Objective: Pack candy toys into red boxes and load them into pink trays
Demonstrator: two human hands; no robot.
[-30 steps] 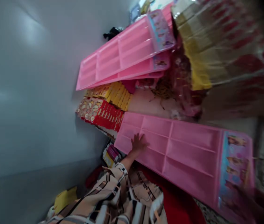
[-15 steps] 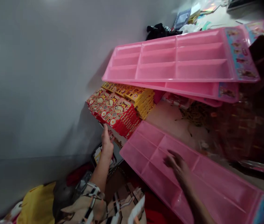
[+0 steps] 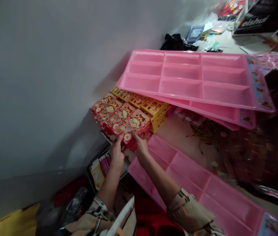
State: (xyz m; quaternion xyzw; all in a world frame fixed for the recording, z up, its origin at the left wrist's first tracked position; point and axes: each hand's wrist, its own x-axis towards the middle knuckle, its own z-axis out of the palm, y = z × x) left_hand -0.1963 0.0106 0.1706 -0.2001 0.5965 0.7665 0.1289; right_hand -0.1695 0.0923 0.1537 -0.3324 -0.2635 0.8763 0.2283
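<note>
Flat red printed boxes (image 3: 119, 114) are stacked in a row against the wall. My left hand (image 3: 117, 152) grips the near red box at its left corner, thumb on the top face and fingers down the side. At the right corner of that same box, my right hand (image 3: 141, 146) has its thumb on top; its other fingers are partly hidden. Behind the red stack stand yellow printed boxes (image 3: 153, 109). Just right of my hands lies a pink compartment tray (image 3: 188, 177), its compartments bare, with my right forearm over its left end.
More pink trays (image 3: 183, 70) lie stacked at the back, overhanging the yellow boxes. A heap of rubber bands (image 3: 204, 132) is on the table at right. Below my left forearm is a dark-rimmed container (image 3: 98, 170) with packets. A black-and-white box (image 3: 254, 21) stands far right.
My right hand has moved left from over the near pink tray to the red boxes. My left hand has shifted right onto the same box, and the camera view has turned slightly.
</note>
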